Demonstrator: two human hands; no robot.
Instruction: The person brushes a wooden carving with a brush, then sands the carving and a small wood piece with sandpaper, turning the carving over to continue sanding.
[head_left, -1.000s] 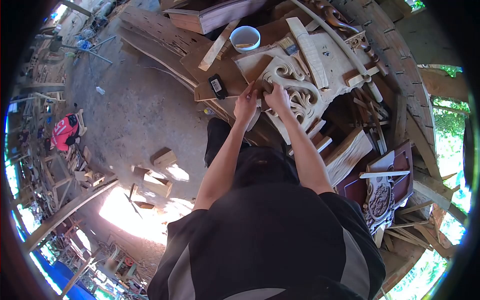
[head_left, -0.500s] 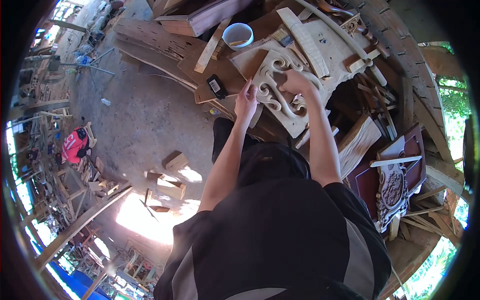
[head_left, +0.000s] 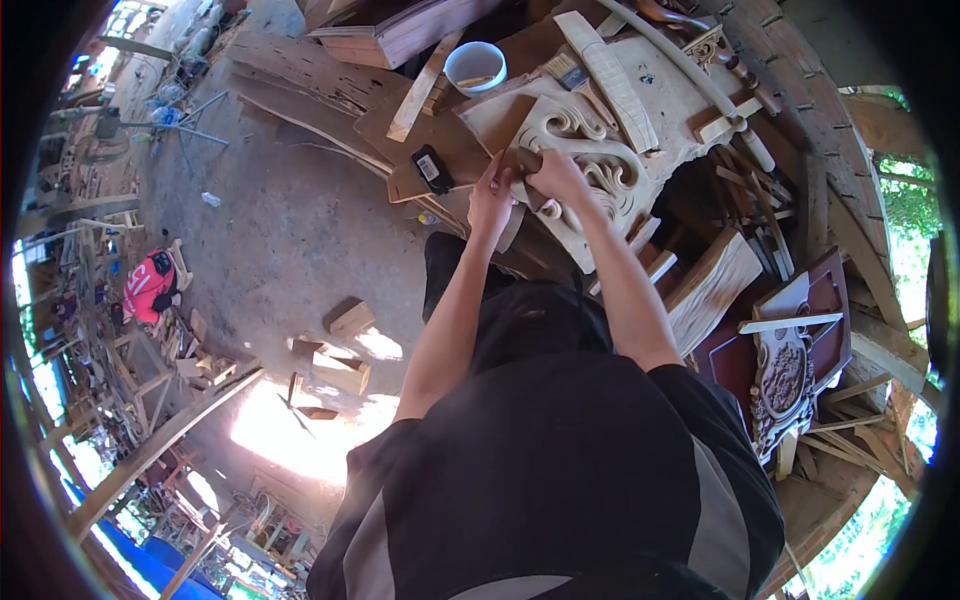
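Note:
A pale wooden panel carved with scrolls (head_left: 598, 165) lies on a cluttered workbench (head_left: 440, 135) in front of me. My left hand (head_left: 490, 198) grips the panel's near left edge, fingers pointing up. My right hand (head_left: 557, 180) is right beside it, pressed on the carving and closed on a small brown sheet that looks like sandpaper (head_left: 526, 160). The two hands almost touch.
On the bench are a white bowl (head_left: 475, 68), a paintbrush (head_left: 570, 72), a black device (head_left: 430, 168) and wooden strips. A thick wood slab (head_left: 715, 285) and a dark carved panel (head_left: 785, 375) stand at the right. Offcuts (head_left: 340, 365) lie on the dirt floor at the left.
My right hand slid out over the carving to the right, then came back next to my left hand. My left hand stayed at the panel's edge.

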